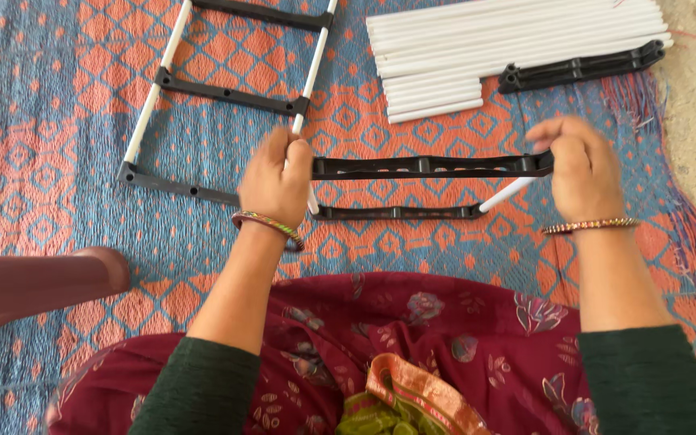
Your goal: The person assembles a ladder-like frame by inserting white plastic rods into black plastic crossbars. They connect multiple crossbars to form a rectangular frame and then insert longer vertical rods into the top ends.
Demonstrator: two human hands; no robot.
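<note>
My left hand (275, 181) grips a white tube (309, 80) of a partly built rack of white tubes and black plastic bars (227, 93), at the left end of a black connector bar (428, 167). My right hand (577, 165) holds the right end of that same black bar, raised a little over the mat. Below it lies a second black bar (396, 213) with a short white tube (509, 193) plugged into its right end. Both wrists wear bangles.
A bundle of loose white tubes (509, 44) lies at the top right, with another black bar (582, 66) beside it. Everything rests on an orange and blue patterned mat (58, 145). A dark red chair arm (34, 282) juts in at the lower left.
</note>
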